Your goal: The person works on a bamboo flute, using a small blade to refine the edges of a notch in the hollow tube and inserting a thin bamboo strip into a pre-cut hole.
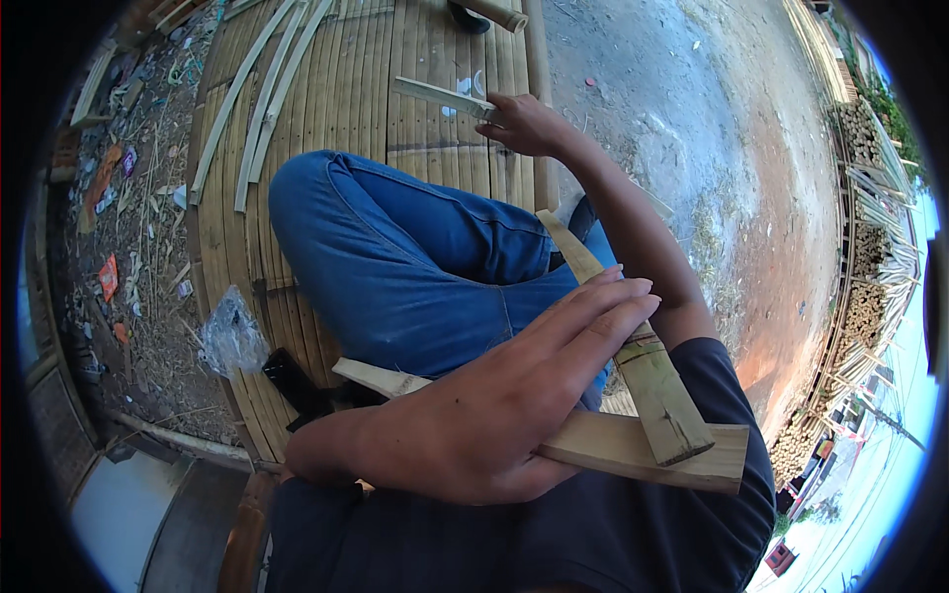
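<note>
My left hand (484,405) reaches across my lap with its fingers closed over a greenish bamboo slat (660,395), which slants from my knee toward my chest. Under the slat, crosswise, lies a flat pale wooden strip (682,457). The thumb rests against this strip, and its other end (376,378) shows beyond my wrist. Stretched out past my knee, my right hand (526,126) grips a long thin pale strip (440,96) that points to the left. Whether that strip is bamboo I cannot tell.
I sit cross-legged on a bamboo-slat platform (341,94). Several long split strips (265,94) lie at its far left. A clear plastic bag (234,333) and a black object (294,385) are left of my leg. Littered ground (138,257) borders it. Stacked bamboo (862,306) lines the far right.
</note>
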The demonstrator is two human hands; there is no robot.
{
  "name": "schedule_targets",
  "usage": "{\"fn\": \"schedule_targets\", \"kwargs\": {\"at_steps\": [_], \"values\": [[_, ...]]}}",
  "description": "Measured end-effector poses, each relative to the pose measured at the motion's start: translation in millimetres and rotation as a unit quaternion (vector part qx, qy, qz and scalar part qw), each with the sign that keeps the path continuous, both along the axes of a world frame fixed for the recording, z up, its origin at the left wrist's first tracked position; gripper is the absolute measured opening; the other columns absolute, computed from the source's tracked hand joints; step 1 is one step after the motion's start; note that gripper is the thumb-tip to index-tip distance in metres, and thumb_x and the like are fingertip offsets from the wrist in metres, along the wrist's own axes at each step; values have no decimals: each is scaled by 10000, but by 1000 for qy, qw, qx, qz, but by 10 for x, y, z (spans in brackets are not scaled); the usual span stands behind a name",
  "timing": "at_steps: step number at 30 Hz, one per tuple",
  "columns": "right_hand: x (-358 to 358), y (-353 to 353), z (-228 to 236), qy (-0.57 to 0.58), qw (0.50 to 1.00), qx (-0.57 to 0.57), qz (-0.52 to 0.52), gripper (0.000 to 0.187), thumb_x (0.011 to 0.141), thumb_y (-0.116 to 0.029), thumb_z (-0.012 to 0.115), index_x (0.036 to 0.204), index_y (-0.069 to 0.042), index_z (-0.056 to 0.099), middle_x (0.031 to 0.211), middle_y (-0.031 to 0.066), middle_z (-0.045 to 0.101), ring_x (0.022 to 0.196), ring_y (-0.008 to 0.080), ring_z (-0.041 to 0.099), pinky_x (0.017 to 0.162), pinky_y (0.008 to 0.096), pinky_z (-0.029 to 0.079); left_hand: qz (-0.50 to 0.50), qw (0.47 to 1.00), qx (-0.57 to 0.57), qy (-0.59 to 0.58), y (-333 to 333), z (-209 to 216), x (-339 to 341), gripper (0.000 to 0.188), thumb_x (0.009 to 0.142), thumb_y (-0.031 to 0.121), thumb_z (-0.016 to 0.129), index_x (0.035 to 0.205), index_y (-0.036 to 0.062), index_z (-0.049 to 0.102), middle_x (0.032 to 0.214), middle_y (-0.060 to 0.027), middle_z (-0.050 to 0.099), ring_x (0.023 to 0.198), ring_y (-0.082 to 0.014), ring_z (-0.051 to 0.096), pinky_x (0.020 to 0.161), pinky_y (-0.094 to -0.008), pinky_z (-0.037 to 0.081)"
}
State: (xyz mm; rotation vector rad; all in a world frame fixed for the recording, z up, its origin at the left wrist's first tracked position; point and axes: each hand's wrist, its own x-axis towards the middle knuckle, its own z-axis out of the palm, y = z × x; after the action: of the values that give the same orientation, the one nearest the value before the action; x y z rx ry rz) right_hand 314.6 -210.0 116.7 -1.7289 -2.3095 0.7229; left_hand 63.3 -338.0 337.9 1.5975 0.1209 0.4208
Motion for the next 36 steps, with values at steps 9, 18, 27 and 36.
{"fn": "schedule_targets", "kwargs": {"at_steps": [9,18,27,36], "values": [[-285,442,-662,-105,982,-140,74,447,969,-381,579,1164,14,499,977,278,682,967,455,665,832,539,525,82,992,-87,-29,497,-171,-295,847,765,27,716,1496,-92,307,1511,-237,394,1417,-327,398,1179,-393,270],[-492,536,-859,-139,984,-84,71,392,922,-323,635,1115,-13,492,944,249,682,884,434,674,785,540,521,86,954,-280,-66,685,-285,-430,722,929,128,666,1507,-92,292,1533,-218,370,1436,-283,365,1186,-404,255],[-442,355,165,168,982,75,-45,403,922,-354,689,1150,-29,622,1051,172,693,1025,326,673,878,410,530,115,967,-225,-21,743,-230,-449,699,963,233,684,1514,1,323,1447,-182,480,1389,-299,438,1172,-480,310],[-668,-487,1870,370,913,66,156,410,948,-301,653,1187,30,617,1044,191,683,1009,361,678,867,412,530,162,941,-280,-99,608,-334,-531,432,1003,71,598,1388,-42,437,1234,-80,560,1177,-134,540,1013,-307,450]]}}
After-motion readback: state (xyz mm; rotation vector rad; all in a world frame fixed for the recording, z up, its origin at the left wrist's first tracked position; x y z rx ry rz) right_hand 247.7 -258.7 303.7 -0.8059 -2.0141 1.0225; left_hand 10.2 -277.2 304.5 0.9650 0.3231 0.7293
